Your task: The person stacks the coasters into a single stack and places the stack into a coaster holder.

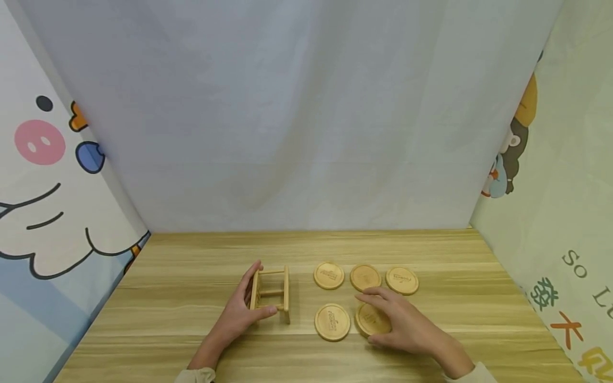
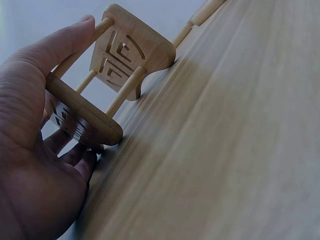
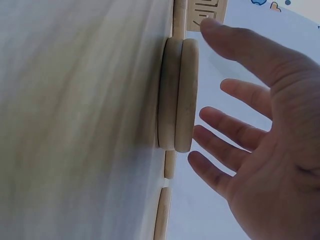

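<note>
At the left of the head view, my left hand (image 1: 235, 313) grips a small wooden coaster holder (image 1: 287, 295), two cut-out end panels joined by rods. The thumb lies along a rod and the fingers reach round the near panel (image 2: 80, 112), partly hidden behind it. My right hand (image 1: 404, 323) hovers over two stacked round wooden coasters (image 1: 369, 320), its fingers spread. In the right wrist view, thumb and fingertips stand close above the upper coaster (image 3: 187, 97). Beside the stack a single coaster (image 1: 332, 322) lies flat, lettering up.
Behind the stack, three more coasters lie in a row: a left one (image 1: 329, 275), a middle one (image 1: 366, 277) and a right one (image 1: 402, 281). The wooden tabletop (image 1: 191, 266) ends at a pale curtain (image 1: 306, 133). Printed cloths hang at both sides.
</note>
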`<state>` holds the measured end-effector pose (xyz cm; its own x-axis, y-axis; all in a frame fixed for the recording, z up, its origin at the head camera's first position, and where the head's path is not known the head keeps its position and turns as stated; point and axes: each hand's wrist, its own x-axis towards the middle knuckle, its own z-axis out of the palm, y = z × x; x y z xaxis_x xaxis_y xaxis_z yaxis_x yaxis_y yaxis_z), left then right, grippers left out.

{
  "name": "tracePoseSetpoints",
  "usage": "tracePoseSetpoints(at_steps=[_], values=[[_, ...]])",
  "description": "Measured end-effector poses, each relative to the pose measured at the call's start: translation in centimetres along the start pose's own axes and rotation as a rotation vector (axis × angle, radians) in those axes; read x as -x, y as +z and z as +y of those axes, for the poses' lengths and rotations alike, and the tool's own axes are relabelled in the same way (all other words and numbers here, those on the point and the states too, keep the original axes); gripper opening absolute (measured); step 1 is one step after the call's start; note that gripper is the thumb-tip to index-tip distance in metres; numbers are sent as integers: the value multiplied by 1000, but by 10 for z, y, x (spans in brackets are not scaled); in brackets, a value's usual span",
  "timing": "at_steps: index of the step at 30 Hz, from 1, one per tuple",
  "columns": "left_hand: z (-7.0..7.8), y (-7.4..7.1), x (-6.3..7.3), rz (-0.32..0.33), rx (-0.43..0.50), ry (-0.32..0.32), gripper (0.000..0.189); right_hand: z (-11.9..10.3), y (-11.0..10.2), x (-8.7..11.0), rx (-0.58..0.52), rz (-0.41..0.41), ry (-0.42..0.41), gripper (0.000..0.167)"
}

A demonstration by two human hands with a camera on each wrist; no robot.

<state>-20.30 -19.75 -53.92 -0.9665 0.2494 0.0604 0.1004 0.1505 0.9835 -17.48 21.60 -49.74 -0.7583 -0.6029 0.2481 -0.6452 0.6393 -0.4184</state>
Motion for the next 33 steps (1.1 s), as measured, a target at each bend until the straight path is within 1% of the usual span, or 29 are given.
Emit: tracePoseSetpoints(at_steps=[11, 14, 21, 33], values=[[0, 0, 0, -1, 2, 4, 111, -6, 2, -7, 29, 38, -41, 86], [0, 0, 0, 1, 2, 1, 111, -7, 4, -10, 29, 35, -49, 85], [0, 0, 1, 1, 3, -3, 111, -12, 9, -16, 9, -1, -26, 83], [1, 0, 1, -3, 5, -5, 111, -17, 15, -24, 3, -16, -34, 84]])
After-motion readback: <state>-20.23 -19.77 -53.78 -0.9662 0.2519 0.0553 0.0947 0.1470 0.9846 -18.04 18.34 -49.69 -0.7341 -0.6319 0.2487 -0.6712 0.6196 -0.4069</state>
